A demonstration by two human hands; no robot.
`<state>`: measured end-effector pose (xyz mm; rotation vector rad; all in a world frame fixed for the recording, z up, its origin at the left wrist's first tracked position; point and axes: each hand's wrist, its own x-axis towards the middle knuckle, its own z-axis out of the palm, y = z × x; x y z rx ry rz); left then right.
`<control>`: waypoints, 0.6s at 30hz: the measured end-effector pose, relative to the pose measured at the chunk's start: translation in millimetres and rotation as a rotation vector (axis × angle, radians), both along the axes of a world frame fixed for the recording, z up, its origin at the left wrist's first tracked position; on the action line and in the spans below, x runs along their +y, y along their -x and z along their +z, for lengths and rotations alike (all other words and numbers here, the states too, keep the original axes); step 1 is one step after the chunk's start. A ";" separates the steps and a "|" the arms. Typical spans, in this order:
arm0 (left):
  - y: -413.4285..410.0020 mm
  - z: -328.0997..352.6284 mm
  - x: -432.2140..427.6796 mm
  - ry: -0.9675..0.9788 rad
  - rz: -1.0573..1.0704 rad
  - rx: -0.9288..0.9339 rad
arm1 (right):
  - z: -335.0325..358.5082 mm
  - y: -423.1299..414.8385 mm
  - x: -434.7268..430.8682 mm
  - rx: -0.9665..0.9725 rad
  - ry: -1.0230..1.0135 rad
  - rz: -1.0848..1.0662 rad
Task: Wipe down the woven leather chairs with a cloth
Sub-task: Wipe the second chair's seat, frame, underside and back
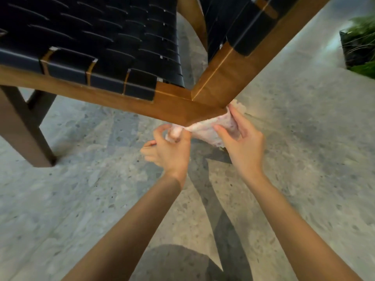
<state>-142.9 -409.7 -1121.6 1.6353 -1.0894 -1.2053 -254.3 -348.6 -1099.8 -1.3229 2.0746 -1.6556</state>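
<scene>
- The person's left hand (170,148) is curled tight, its fingers and thumb pinching the bunched end of a pale pink-white, nubbly-textured cloth (211,131).
- The right hand (244,142) is half open, with the thumb and long fingers gripping the cloth's other end and the fingertips (232,110) raised against the wood above.
- Pulled taut between the 2 hands, the cloth runs just beneath the near corner of a brown wooden chair (176,110) with a woven black leather seat, and touches the underside of the frame there.
- The frame is smooth and satin-finished, and 2 straight rails meet at that corner in a mitred joint (191,97).
- Wide, glossy black leather straps (113,47) are woven across the seat and wrap over the rails, with bare wood showing in the narrow gaps between them.
- A second woven black panel (223,23) fills the frame along the right rail.
- A dark, square-sectioned wooden leg (22,128) stands at left on the grey, speckled stone-like floor (304,138).
- A green leafy plant (363,27) in a dark planter sits well apart at the right edge.
- A dark-clad knee (174,262) shows at the bottom.
</scene>
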 end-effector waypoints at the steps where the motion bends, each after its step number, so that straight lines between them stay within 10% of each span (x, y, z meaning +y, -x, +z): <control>1: 5.2 1.9 1.1 -0.041 0.051 0.049 | -0.6 -0.4 -0.3 -0.020 0.014 0.005; 5: 15.6 5.5 11.8 -0.033 0.041 0.524 | -3.1 1.6 -2.9 -0.013 0.067 0.016; 18: 40.8 -9.4 28.1 0.219 -0.183 0.518 | -21.0 24.0 0.6 -0.018 0.074 0.178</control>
